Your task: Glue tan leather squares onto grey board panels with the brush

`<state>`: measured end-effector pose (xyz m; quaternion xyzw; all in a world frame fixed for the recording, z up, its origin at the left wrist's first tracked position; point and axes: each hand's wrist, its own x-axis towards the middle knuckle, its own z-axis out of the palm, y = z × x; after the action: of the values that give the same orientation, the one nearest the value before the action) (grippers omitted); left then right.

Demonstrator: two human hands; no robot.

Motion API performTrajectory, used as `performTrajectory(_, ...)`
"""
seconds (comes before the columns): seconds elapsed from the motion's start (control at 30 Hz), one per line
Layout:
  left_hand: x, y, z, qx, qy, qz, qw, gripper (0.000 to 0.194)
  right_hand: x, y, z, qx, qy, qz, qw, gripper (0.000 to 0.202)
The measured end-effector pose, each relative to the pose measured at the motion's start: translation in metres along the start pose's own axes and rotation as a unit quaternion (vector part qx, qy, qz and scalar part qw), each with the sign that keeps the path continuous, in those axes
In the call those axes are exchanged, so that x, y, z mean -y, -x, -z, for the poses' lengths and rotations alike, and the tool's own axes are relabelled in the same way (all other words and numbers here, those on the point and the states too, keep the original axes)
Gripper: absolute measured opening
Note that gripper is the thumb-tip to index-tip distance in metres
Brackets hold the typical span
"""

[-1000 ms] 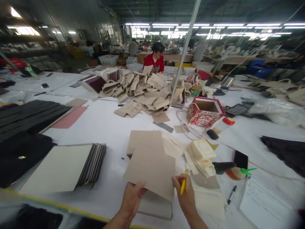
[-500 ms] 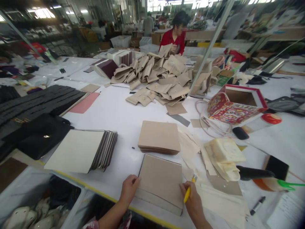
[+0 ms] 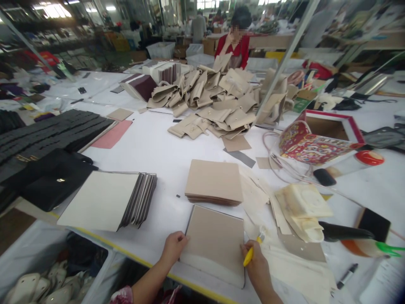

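Note:
In front of me a beige sheet [image 3: 217,236] lies on a dark-edged panel [image 3: 193,207] near the table's front edge. My left hand [image 3: 173,248] is closed, thumb and finger pinched at the sheet's left edge. My right hand [image 3: 257,261] wraps round a yellow-handled brush [image 3: 249,256], its pale tip pointing away from me. The fingertips of that hand also touch the sheet's right edge. Just beyond lies a neat stack of beige sheets [image 3: 214,179]. To the left stands a stack of pale, dark-edged panels [image 3: 98,200].
Beige bag pieces [image 3: 218,99] are heaped at the table's middle, before a person in red [image 3: 245,46]. On the right are a red patterned box [image 3: 319,143], yellowed cloth [image 3: 302,204] and a marker [image 3: 347,276]. A black bag [image 3: 52,179] lies left, above an open bin.
The beige sheet's near edge has come down flatter over the panel, covering more of its pale front strip. Both hands stay at its sides. The person in red has raised a hand.

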<state>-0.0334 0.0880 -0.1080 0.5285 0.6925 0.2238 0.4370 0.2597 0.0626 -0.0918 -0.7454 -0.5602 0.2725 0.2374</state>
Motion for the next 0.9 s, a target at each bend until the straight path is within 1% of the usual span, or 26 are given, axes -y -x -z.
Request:
performTrajectory(0.13, 0.0, -0.003, 0.0, 0.004, 0.01, 0.007, 1.0, 0.037, 0.003, 0.0, 0.001, 0.006, -0.009, -0.001, 1.0, 0.022)
performTrajectory(0.3, -0.001, -0.003, 0.0, 0.024, 0.011, 0.012, 1.0, 0.038, 0.005, 0.001, 0.003, -0.004, -0.018, -0.003, 1.0, 0.019)
performTrajectory(0.53, 0.016, -0.009, -0.007, 0.051, -0.004, 0.013, 0.999, 0.036, 0.007, 0.0, 0.005, -0.004, -0.036, 0.003, 0.999, 0.011)
performTrajectory(0.67, 0.016, -0.01, -0.007, 0.048, -0.01, 0.017, 0.999, 0.037, 0.006, -0.001, 0.004, -0.006, -0.036, 0.0, 0.999, 0.009)
performTrajectory(0.9, 0.015, -0.012, -0.007, 0.044, -0.015, 0.02, 0.999, 0.035, 0.007, -0.002, 0.003, 0.0, -0.038, -0.01, 0.999, 0.011)
